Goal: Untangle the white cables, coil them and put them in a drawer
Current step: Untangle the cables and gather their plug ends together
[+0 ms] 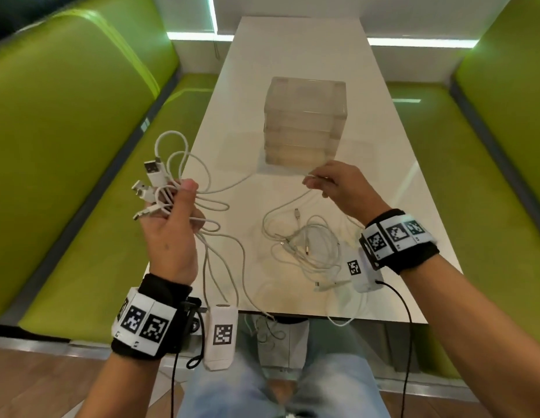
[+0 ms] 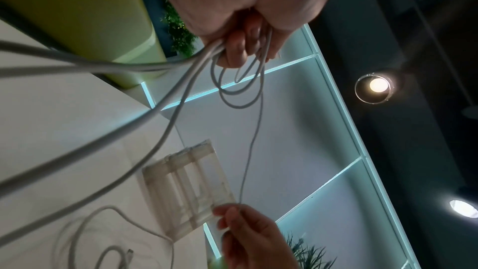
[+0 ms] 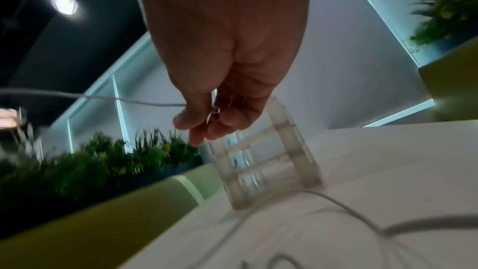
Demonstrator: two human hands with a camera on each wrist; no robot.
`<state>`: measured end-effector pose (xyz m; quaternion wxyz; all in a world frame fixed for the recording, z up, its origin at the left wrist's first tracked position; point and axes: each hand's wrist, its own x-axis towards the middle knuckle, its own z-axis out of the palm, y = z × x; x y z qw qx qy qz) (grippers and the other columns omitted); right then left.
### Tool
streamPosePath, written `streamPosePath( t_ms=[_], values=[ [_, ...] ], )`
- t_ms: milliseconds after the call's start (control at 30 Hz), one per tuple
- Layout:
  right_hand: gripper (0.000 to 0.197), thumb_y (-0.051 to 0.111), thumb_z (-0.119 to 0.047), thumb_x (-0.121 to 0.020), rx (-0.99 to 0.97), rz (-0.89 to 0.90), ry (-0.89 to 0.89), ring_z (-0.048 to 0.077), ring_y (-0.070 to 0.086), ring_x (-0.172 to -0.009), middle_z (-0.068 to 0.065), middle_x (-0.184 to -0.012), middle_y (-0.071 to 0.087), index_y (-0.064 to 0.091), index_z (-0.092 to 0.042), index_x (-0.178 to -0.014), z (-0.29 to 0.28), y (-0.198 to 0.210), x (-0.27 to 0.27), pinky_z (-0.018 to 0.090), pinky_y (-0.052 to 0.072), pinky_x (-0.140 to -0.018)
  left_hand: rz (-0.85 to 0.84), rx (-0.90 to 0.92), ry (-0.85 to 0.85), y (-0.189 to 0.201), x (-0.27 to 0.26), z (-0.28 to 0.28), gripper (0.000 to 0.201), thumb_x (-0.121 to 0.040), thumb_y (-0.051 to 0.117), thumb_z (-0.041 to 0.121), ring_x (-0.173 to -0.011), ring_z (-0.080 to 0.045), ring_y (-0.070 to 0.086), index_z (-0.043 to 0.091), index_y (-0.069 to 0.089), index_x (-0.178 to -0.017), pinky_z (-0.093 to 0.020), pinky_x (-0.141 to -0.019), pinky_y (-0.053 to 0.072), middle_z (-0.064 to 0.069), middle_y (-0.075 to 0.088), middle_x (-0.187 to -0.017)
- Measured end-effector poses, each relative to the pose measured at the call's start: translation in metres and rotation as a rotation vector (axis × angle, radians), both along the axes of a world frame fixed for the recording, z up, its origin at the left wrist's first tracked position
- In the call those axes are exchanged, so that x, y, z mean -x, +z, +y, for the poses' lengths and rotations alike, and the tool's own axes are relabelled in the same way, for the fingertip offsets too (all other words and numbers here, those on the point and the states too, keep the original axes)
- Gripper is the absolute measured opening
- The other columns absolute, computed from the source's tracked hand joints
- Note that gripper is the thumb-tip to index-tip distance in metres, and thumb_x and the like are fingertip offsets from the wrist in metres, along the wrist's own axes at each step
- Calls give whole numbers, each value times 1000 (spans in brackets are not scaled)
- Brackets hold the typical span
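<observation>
My left hand [image 1: 172, 212] is raised at the table's left edge and grips a bundle of white cables [image 1: 178, 152], with several USB plugs [image 1: 151, 168] sticking out past the fingers. Loops hang from that hand [image 2: 240, 48] in the left wrist view. One thin cable [image 1: 232, 187] runs from the bundle to my right hand [image 1: 326, 184], which pinches its end just in front of the clear drawer unit [image 1: 306, 119]. The right wrist view shows a small metal plug tip [image 3: 213, 115] between the fingers. A loose tangle of white cables [image 1: 308, 242] lies on the table.
The white table [image 1: 292, 55] runs away from me between two green benches [image 1: 66, 131]. Some cable ends hang over the near table edge [image 1: 341, 321]. The clear drawer unit [image 3: 266, 154] stands mid-table with all its drawers closed.
</observation>
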<state>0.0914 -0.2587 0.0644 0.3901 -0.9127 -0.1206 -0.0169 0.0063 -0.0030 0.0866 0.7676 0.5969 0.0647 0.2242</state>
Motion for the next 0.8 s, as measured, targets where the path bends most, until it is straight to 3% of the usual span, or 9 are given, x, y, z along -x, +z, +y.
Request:
streamPosePath(
  t_ms=[100,200,233,333,433,500,567,667,800],
  values=[
    [19,70,-21,-81,-52,80,156,8,53,-80,-1,-86,52,74,-19,-99,8,22,23,19,43,-79,109,-77,-85,-10,1,0,27,-90,63,21,-45,-8,34,14,50,-67,-19,-45,34,13,39,-47],
    [24,78,-20,-72,-43,248,360,11,60,-81,-2,-83,65,71,-42,-76,18,39,57,22,47,-75,193,-156,-231,-17,3,-1,21,-83,66,31,-47,-10,35,17,61,-68,-20,-47,34,12,40,-47],
    [23,79,-21,-71,-24,307,400,7,60,-78,-6,-81,66,70,-42,-73,21,40,67,19,46,-71,200,-185,-258,-16,5,-3,21,-84,66,30,-47,-10,35,23,62,-64,-21,-47,34,13,40,-47],
    [11,79,-21,-71,49,398,466,-2,55,-65,-16,-68,61,74,-18,-81,28,18,92,12,40,-63,214,-235,-287,-14,9,-5,37,-87,66,23,-45,-9,34,28,57,-51,-24,-48,32,13,39,-45],
    [18,72,-26,-79,141,413,526,9,58,-78,-1,-85,64,74,-12,-90,33,-20,116,27,47,-72,246,-229,-314,-16,13,-4,37,-85,68,21,-44,-10,31,26,56,-50,-26,-49,30,12,37,-44],
    [24,67,-29,-84,230,453,548,18,59,-85,10,-97,62,73,-9,-96,38,-38,131,30,45,-75,281,-255,-358,-17,17,-2,25,-80,70,26,-44,-11,31,18,59,-59,-26,-48,30,11,36,-45],
    [27,66,-31,-84,269,547,558,18,59,-70,16,-98,62,70,-4,-88,41,-45,142,30,46,-66,307,-317,-425,-18,22,0,27,-81,70,25,-45,-11,32,4,60,-70,-25,-46,30,9,37,-46],
    [42,70,-45,-77,298,634,539,7,51,-45,10,-71,65,63,-3,-77,39,-40,147,28,42,-52,328,-445,-491,-16,29,-1,23,-87,66,18,-45,-8,35,10,58,-67,-19,-44,33,6,40,-47],
    [50,67,-58,-73,369,588,418,2,50,-44,-5,-55,57,67,-8,-76,26,-14,137,26,43,-54,345,-560,-576,-14,34,-2,22,-88,64,20,-48,-7,39,10,57,-70,-16,-46,36,2,42,-53]
  ],
)
